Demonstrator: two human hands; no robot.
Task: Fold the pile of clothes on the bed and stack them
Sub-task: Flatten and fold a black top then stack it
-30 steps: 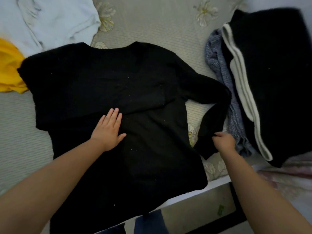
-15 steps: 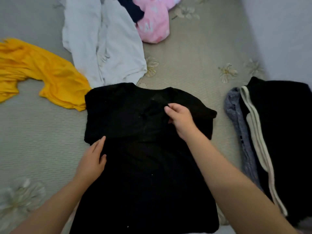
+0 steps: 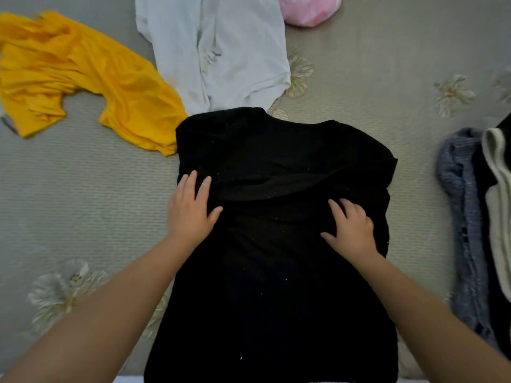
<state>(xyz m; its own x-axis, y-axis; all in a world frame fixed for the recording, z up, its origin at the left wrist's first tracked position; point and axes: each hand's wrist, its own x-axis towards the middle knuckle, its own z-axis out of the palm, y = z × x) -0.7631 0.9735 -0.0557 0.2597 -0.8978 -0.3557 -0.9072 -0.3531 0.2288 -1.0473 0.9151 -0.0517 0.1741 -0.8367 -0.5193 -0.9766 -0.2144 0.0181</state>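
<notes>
Black top (image 3: 276,161) lies under flat left hand (image 3: 190,211) and spread right hand (image 3: 351,230).

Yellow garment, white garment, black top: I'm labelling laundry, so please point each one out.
yellow garment (image 3: 116,87), head view, middle of the crumpled cloth.
white garment (image 3: 235,51), head view, its flat right half.
black top (image 3: 276,286), head view, lower body between the forearms.

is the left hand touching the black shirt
Touching. The head view shows the left hand lying flat, palm down, on the black shirt, fingers spread.
</notes>
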